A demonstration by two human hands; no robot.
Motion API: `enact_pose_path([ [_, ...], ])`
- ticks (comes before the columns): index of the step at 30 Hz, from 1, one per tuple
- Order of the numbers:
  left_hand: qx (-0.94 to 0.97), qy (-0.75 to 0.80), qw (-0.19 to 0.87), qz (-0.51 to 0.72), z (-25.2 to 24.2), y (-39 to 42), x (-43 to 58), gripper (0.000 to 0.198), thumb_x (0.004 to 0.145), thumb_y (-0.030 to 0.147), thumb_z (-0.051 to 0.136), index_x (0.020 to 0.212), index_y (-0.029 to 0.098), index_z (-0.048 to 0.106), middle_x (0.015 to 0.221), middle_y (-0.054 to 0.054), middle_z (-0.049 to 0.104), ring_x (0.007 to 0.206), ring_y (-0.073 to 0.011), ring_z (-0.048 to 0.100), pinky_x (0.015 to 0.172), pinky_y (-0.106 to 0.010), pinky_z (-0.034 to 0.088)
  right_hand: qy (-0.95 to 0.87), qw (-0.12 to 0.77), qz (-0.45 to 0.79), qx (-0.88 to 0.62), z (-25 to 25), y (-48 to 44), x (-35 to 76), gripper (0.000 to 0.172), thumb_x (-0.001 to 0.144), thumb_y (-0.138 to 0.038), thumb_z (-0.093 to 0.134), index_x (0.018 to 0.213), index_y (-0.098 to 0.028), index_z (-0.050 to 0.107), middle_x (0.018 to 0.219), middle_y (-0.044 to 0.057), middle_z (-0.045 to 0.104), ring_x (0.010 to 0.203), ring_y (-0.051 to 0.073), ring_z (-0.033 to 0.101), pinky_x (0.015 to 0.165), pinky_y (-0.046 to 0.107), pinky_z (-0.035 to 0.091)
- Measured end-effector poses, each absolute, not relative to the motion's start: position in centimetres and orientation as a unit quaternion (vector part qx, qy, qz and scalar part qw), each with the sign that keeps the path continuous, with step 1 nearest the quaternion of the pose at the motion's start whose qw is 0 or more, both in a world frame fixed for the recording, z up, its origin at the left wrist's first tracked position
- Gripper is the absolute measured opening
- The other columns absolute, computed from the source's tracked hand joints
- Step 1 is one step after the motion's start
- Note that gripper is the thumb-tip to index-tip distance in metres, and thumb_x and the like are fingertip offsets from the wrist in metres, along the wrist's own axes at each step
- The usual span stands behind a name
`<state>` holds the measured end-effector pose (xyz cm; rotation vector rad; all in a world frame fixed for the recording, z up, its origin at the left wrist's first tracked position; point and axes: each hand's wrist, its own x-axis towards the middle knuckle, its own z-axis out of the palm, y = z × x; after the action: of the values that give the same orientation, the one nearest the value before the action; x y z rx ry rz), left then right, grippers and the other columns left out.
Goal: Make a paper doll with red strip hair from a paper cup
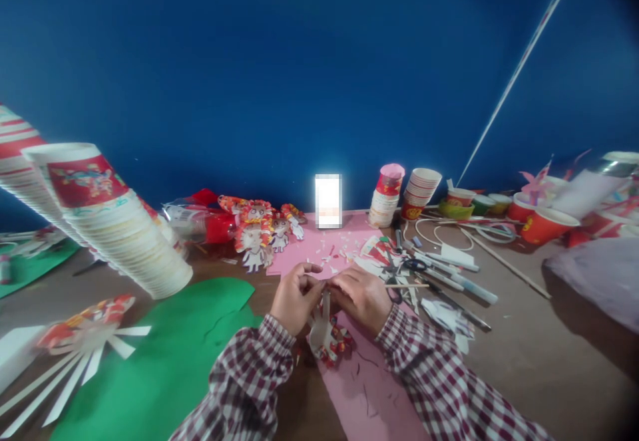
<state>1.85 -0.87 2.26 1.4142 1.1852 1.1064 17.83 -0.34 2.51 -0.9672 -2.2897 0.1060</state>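
Both hands meet over the pink paper in the middle of the table. My left hand is closed, its thumb and fingers pinching a white strip of a cut paper cup. From the other side my right hand is closed on the same strip. The cup piece hangs below the fingers, with red and yellow curled bits along its lower edge. Scissors lie right of my right hand. Finished-looking paper figures with red-orange frills stand beyond my left hand.
Tall stacked paper cups lean at the left beside green paper and a cup cut into strips. Pens, a stick and an orange cup lie rightward. Cup stacks stand against the blue wall.
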Motion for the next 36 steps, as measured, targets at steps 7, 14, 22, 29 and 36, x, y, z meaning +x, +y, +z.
enact_pose_path([
  [7,0.564,0.497,0.472,0.461,2.4,-1.1,2.0,0.032,0.067,0.030,0.060,0.092,0.014,0.048,0.057,0.002,0.058,0.045,-0.0094,0.052,0.045,-0.020,0.039,-0.865,0.316,0.043,-0.388,2.2,-0.4,17.8,0.014,0.085,-0.023,0.045,0.087,-0.018,0.058,0.077,0.004,0.061,0.076,0.014,0.054,0.067,0.025,0.039],
  [14,0.562,0.493,0.471,0.469,2.0,-1.0,2.0,0.031,0.064,0.024,0.062,0.090,0.015,0.048,0.066,-0.002,0.062,0.055,-0.0112,0.057,0.052,-0.021,0.042,-0.865,0.321,0.053,-0.383,2.2,-0.4,17.8,0.014,0.084,-0.021,0.046,0.090,-0.019,0.059,0.078,0.004,0.062,0.077,0.015,0.054,0.068,0.026,0.040],
  [22,0.541,0.510,0.484,0.461,2.1,-1.2,2.3,0.031,0.064,0.021,0.060,0.090,0.014,0.045,0.066,-0.002,0.062,0.048,-0.0098,0.054,0.047,-0.021,0.042,-0.865,0.321,0.039,-0.384,2.1,-0.5,17.8,0.014,0.084,-0.022,0.047,0.081,-0.018,0.060,0.074,0.003,0.061,0.074,0.015,0.053,0.066,0.026,0.039],
  [29,0.577,0.503,0.464,0.446,1.9,-1.1,2.1,0.038,0.061,0.012,0.054,0.098,0.012,0.047,0.071,0.000,0.058,0.050,-0.0059,0.050,0.048,-0.018,0.039,-0.843,0.345,0.081,-0.405,1.9,-0.5,17.6,0.011,0.081,-0.021,0.051,0.083,-0.020,0.062,0.075,0.001,0.062,0.074,0.014,0.053,0.066,0.025,0.038],
  [36,0.572,0.524,0.468,0.423,1.3,-0.9,2.1,0.041,0.064,0.014,0.051,0.105,0.010,0.049,0.075,-0.002,0.055,0.053,-0.0075,0.052,0.049,-0.019,0.042,-0.848,0.334,0.080,-0.403,1.8,-0.6,17.5,0.012,0.081,-0.020,0.050,0.081,-0.020,0.062,0.072,0.002,0.061,0.071,0.014,0.053,0.064,0.024,0.037],
])
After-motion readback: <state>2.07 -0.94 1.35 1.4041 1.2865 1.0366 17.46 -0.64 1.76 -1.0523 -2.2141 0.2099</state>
